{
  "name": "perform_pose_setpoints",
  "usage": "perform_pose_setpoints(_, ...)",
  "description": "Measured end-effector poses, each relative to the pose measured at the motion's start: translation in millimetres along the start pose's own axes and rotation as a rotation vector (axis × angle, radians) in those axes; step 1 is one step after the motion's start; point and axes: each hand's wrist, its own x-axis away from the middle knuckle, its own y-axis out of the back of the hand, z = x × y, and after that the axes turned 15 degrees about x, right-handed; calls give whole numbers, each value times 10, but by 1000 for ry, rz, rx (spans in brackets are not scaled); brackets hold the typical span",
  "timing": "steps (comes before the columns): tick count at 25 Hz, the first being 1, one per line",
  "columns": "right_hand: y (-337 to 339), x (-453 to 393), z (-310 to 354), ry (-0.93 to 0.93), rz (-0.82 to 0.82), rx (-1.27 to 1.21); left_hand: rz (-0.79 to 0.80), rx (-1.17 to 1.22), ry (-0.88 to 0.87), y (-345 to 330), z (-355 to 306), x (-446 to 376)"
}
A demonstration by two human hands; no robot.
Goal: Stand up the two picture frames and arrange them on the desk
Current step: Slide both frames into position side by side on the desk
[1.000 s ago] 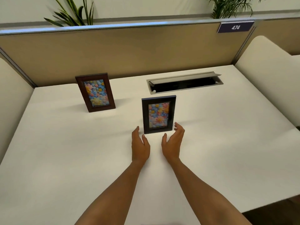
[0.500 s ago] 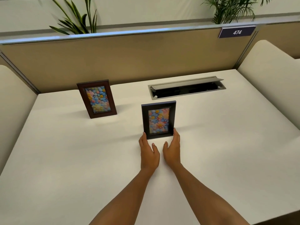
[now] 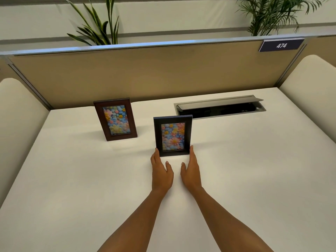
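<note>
A black picture frame [image 3: 173, 136] with a flower print stands upright in the middle of the white desk [image 3: 72, 179]. My left hand [image 3: 161, 171] lies flat on the desk with its fingertips against the frame's lower left corner. My right hand [image 3: 190, 170] lies flat too, its fingertips touching the lower right corner. Neither hand wraps around the frame. A brown picture frame [image 3: 115, 119] with a similar flower print stands upright farther back on the left, leaning slightly back.
An open cable tray [image 3: 220, 107] with a raised grey lid is sunk into the desk at the back right. A tan partition [image 3: 154, 73] with a "474" sign [image 3: 281, 45] closes the back. Cream panels flank both sides. Plants rise behind the partition.
Both hands moved forward from just short of the black frame until their fingertips touch its lower corners. The frames stay standing; the camera view tilted up slightly.
</note>
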Motion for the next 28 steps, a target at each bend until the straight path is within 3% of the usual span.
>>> perform_pose_setpoints(28, -448, -849, 590, 138, 145, 108, 56, -73, 82, 407, 63, -1008)
